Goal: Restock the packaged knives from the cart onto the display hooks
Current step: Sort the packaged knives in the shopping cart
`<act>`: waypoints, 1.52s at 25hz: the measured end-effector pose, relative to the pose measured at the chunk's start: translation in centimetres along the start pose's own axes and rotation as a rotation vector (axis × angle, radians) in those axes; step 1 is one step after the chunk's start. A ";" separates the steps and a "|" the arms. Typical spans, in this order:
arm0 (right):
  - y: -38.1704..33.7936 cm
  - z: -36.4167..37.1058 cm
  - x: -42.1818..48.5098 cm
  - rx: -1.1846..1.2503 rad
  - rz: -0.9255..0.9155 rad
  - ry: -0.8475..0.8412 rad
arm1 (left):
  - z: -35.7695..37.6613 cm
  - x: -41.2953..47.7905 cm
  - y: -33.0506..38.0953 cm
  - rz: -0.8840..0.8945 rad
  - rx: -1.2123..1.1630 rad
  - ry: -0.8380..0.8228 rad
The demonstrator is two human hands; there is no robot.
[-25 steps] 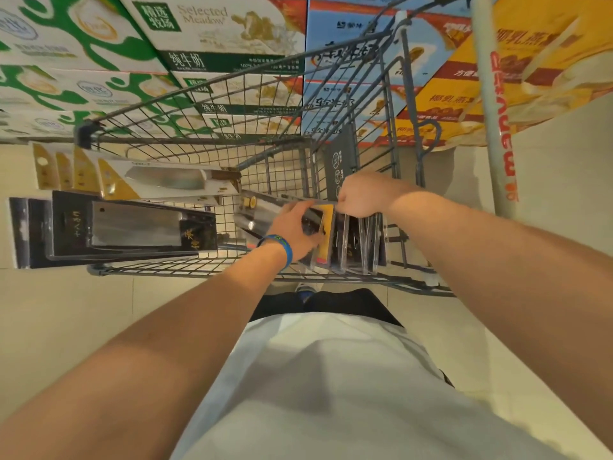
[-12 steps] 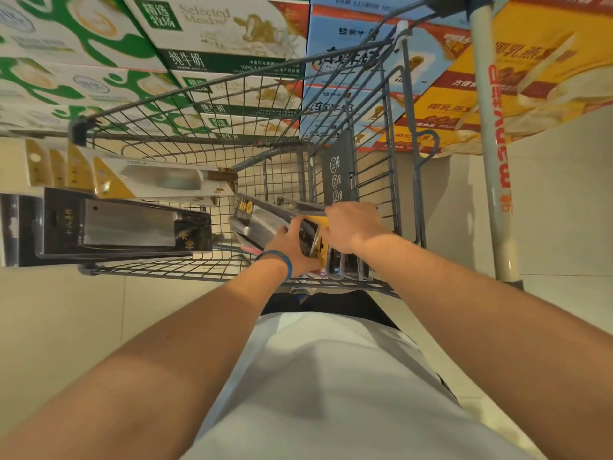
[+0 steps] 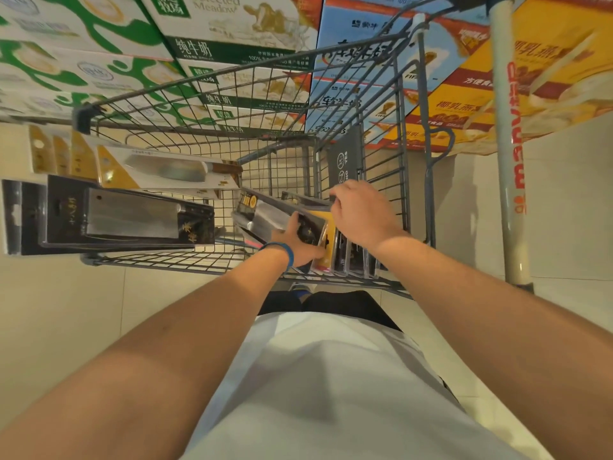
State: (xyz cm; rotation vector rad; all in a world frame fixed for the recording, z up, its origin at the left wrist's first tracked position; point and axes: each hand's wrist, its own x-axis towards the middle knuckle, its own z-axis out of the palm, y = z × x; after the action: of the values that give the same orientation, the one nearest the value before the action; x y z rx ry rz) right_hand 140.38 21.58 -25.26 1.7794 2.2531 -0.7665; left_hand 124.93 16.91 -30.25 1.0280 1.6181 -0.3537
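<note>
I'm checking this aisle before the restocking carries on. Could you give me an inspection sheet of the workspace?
Surface: wire cart on a pale tiled floor.
Job's things: tilted knife pack and upright packs in the cart; black cleaver packs and yellow-white knife packs displayed at left.
Clutter: nothing seen.
Hands: left hand grips the tilted knife pack; right hand rests on the upright packs, grip hidden.
Cables: nothing seen.
Surroundings: stacked milk cartons, white pole.

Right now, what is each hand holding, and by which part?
The left hand grips a knife pack by its near end. The right hand rests on upright packs; its grip is unclear.
</note>
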 end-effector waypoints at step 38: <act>-2.1 -0.8 2.6 0.548 0.038 -0.335 | -1.7 -2.3 0.6 0.010 -0.287 0.396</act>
State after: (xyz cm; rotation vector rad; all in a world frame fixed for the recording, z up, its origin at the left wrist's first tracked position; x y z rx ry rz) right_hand 137.87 23.84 -25.13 1.7086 1.8961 -1.6570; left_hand 124.25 17.43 -27.50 0.9211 1.9477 0.0985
